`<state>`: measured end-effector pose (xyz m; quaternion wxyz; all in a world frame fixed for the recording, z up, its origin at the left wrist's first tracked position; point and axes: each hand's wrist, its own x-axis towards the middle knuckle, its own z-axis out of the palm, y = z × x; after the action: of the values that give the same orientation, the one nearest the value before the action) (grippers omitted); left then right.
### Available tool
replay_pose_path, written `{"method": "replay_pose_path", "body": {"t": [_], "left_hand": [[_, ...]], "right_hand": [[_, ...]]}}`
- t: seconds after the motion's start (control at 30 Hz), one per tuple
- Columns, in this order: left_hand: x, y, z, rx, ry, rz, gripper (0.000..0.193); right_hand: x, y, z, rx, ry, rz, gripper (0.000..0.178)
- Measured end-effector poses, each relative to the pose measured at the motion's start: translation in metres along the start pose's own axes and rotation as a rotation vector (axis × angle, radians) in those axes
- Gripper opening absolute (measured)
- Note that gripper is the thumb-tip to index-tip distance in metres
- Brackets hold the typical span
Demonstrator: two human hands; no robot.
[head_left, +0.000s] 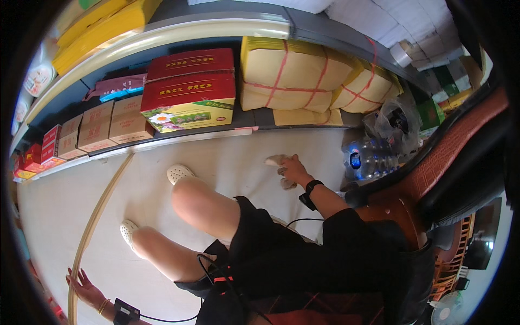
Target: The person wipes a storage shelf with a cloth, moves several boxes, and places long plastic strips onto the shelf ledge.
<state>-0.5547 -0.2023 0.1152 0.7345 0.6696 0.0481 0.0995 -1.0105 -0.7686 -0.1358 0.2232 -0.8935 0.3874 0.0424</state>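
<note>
My right hand (295, 171) is closed around a crumpled, pale grey-beige cloth (288, 184), held over the floor in front of the shelf; parts of the cloth stick out on both sides of the fingers. A black band sits on that wrist. At the lower left my left hand (86, 291) has its fingers spread, with nothing visible in it. It overlaps a long tan strip (103, 201) that runs toward the shelf; whether the fingers touch it I cannot tell. A black box-shaped device (126, 311) with a cable is on the left wrist.
Ahead, a low shelf (184, 140) bears a red and yellow carton (189, 89), brown boxes (97, 127) and yellow paper bundles (290, 76) tied with red string. Wrapped plastic bottles (374, 157) stand at the right, near a brown chair (398, 214). Cables cross my lap.
</note>
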Motion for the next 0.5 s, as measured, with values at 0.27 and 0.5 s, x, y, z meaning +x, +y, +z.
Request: {"method": "replay_pose_path", "body": {"t": [0.27,0.5], "left_hand": [[-0.009,0.032,0.052,0.065,-0.179,0.085,0.040],[-0.018,0.040,0.069,0.095,-0.165,0.114,0.042]], "right_hand": [[-0.022,0.051,0.028,1.009,0.001,1.012,0.015],[0.003,0.057,0.036,1.710,0.361,0.853,0.025]]}}
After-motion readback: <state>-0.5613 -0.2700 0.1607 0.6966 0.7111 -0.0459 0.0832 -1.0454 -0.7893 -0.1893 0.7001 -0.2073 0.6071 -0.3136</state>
